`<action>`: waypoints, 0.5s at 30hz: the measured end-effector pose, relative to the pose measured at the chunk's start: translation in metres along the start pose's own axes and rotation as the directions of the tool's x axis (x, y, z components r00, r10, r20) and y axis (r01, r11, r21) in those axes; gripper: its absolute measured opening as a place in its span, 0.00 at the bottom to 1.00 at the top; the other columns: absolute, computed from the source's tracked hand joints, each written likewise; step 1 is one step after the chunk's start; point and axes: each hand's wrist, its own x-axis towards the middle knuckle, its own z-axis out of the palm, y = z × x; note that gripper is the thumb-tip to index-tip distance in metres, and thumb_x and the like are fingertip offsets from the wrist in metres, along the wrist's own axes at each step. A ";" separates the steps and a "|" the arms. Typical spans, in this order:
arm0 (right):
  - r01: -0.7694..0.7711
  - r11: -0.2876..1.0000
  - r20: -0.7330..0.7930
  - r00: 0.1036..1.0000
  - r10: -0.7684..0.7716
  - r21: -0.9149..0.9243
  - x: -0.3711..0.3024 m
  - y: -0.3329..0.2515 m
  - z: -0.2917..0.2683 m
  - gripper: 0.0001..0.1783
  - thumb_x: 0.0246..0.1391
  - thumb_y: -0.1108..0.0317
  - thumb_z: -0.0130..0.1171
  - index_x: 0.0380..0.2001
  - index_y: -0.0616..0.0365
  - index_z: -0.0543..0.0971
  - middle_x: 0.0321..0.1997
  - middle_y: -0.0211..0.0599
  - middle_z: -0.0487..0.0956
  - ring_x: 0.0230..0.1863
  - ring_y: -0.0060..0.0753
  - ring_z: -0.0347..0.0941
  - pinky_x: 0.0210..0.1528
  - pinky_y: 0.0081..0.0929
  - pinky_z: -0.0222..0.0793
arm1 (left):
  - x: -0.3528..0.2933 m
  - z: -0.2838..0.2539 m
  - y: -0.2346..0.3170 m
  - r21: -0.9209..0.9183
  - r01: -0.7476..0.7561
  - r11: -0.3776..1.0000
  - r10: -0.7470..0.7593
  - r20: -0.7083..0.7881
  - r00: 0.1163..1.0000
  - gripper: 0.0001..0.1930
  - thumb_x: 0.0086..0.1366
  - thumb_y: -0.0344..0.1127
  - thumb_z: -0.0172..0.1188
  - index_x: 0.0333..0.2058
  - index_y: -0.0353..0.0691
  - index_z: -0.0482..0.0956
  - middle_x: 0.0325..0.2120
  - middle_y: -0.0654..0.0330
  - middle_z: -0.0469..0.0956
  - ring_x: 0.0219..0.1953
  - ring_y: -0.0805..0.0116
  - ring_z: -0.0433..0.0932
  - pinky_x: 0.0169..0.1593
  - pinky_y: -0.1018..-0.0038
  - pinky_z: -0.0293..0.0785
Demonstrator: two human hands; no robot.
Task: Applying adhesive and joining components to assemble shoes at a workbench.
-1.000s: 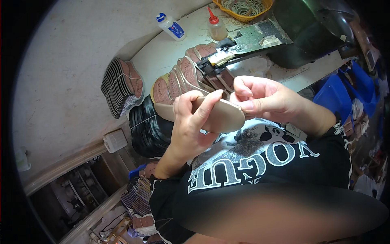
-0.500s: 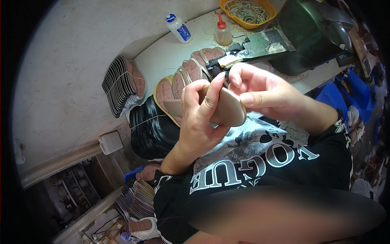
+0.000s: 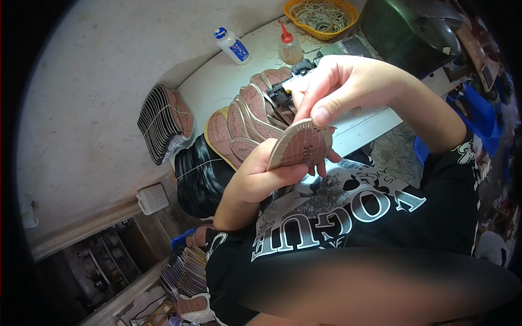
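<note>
A shoe insole (image 3: 298, 151) is held up in front of my chest, its pinkish-brown underside with a beige folded-over edge facing me. My left hand (image 3: 260, 173) grips it from the left, thumb across the underside and fingers behind it. At the insole's upper rounded end, my right hand (image 3: 348, 84) pinches the folded edge between thumb and fingers. Just beyond my hands, a fanned row of similar insoles (image 3: 237, 120) lies on the white table (image 3: 209, 73).
A dark green machine (image 3: 408, 35) stands at the far right. Nearby are a yellow basket (image 3: 326, 36) of cords, a red-capped squeeze bottle (image 3: 292, 51) and a white bottle (image 3: 234, 48). Tied bundles, one striped (image 3: 155, 122) and one black (image 3: 198, 174), sit left.
The insole has been turned over, from its smooth beige face to its pinkish-brown underside. My right hand has shifted slightly and now pinches the upper end.
</note>
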 end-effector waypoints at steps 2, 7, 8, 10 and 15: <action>-0.042 0.998 0.082 0.996 0.046 -0.054 0.001 -0.004 -0.001 0.10 0.53 0.68 0.62 0.31 0.66 0.81 0.26 0.34 0.75 0.32 0.26 0.69 0.35 0.24 0.64 | 0.000 0.003 0.000 -0.015 -0.021 1.000 0.020 -0.047 0.999 0.33 0.53 0.34 0.59 0.57 0.25 0.60 0.44 0.40 0.74 0.42 0.56 0.78 0.45 0.67 0.74; 0.261 0.753 -0.085 0.918 -0.386 -0.604 0.001 0.005 0.016 0.10 0.56 0.69 0.58 0.26 0.66 0.73 0.25 0.39 0.70 0.28 0.35 0.68 0.30 0.31 0.61 | -0.003 0.010 0.008 -0.017 -0.027 0.999 0.024 -0.138 0.990 0.23 0.58 0.33 0.52 0.52 0.27 0.67 0.43 0.48 0.76 0.39 0.68 0.75 0.43 0.73 0.72; 0.260 0.708 -0.154 0.873 -0.463 -0.656 0.000 0.012 0.019 0.11 0.55 0.67 0.59 0.27 0.66 0.75 0.24 0.39 0.71 0.27 0.37 0.68 0.30 0.31 0.62 | -0.003 0.010 0.009 0.007 -0.013 1.000 0.014 -0.148 0.989 0.23 0.58 0.33 0.52 0.52 0.28 0.67 0.43 0.48 0.76 0.39 0.68 0.75 0.43 0.73 0.72; 0.222 0.635 -0.240 0.794 -0.558 -0.740 -0.003 0.017 0.023 0.12 0.56 0.66 0.59 0.27 0.66 0.75 0.22 0.38 0.71 0.25 0.35 0.67 0.30 0.31 0.63 | -0.001 0.008 0.010 0.029 0.004 1.000 0.001 -0.160 0.987 0.24 0.58 0.34 0.52 0.52 0.28 0.66 0.43 0.47 0.77 0.39 0.68 0.76 0.43 0.73 0.72; 0.282 0.904 -0.371 0.841 -0.394 -0.321 -0.008 0.016 0.028 0.09 0.57 0.69 0.58 0.31 0.66 0.77 0.26 0.32 0.74 0.27 0.22 0.68 0.29 0.23 0.63 | 0.002 0.009 0.011 -0.032 -0.005 0.999 0.000 -0.181 0.984 0.31 0.53 0.37 0.56 0.53 0.23 0.62 0.39 0.37 0.76 0.35 0.55 0.79 0.39 0.67 0.76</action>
